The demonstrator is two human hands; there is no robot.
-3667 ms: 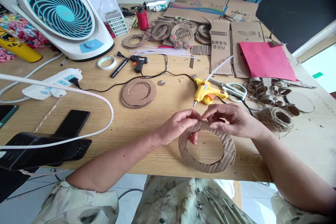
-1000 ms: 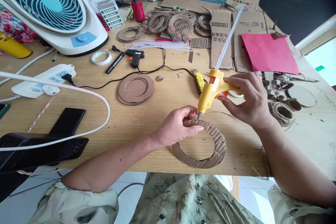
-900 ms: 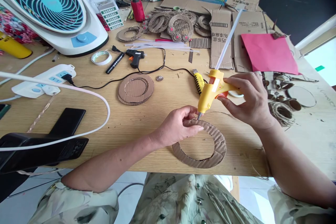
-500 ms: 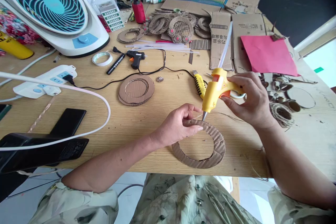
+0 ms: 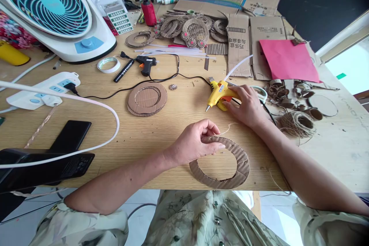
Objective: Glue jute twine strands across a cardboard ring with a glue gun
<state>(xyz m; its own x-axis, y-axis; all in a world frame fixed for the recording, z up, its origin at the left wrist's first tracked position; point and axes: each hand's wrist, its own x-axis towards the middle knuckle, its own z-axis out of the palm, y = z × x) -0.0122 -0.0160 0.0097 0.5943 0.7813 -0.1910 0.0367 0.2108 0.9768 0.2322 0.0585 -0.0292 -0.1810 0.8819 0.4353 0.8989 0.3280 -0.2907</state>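
My left hand [image 5: 193, 142] pinches a corrugated cardboard ring [image 5: 242, 165] at its upper left edge, thumb on top. From these fingertips a thin strand of twine [image 5: 229, 127] trails off to the right. My right hand [image 5: 248, 108] is closed around the handle of a yellow glue gun [image 5: 219, 91], which lies low at the table with its nozzle toward me and a clear glue stick poking out the back. A yellow utility knife [image 5: 211, 80] is partly hidden behind the gun. Right of my right hand sits a ball of twine [image 5: 300, 125].
Left of centre lie two stacked cardboard rings [image 5: 147, 107] and a small striped rosette [image 5: 173, 87]. Behind them are a black glue gun [image 5: 146, 63], a tape roll [image 5: 108, 65] and a marker. A fan [image 5: 95, 44], power strip [image 5: 34, 94] and looping white cable occupy the left.
My right hand has lowered the yellow glue gun from above the ring to the table, back beside the knife. My left hand still pinches the ring, and the view has shifted slightly.
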